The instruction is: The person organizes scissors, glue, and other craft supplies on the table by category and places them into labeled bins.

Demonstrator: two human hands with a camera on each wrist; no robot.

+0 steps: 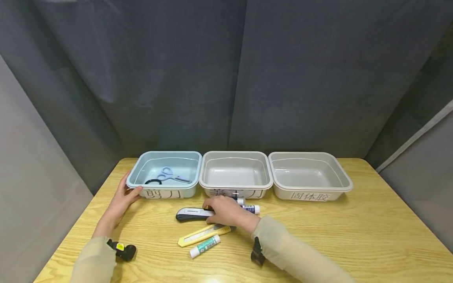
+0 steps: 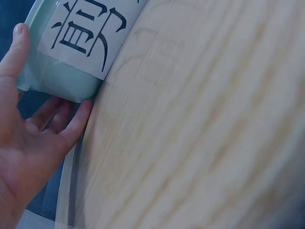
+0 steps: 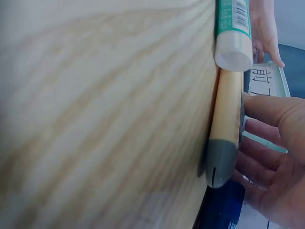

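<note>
My left hand (image 1: 122, 198) holds the left front corner of a light blue bin (image 1: 189, 192), thumb at its rim and fingers against its end. In that bin lie light blue scissors (image 1: 173, 179) and a black loop (image 1: 153, 181), likely another scissors handle. My right hand (image 1: 226, 212) grips a silver and black utility knife (image 1: 192, 214) across its right part, which the hand hides. Just in front lies a yellow box cutter (image 1: 199, 236), and nearer still a green glue stick (image 1: 205, 246). Two dark blue glue sticks (image 1: 252, 209) lie partly hidden behind the right hand.
A grey bin (image 1: 262, 193) stands in the middle and another grey bin (image 1: 339, 192) at the right, each with a paper label in front. All stand in a row on the wooden table (image 1: 318, 232), before a dark curtain (image 1: 230, 78).
</note>
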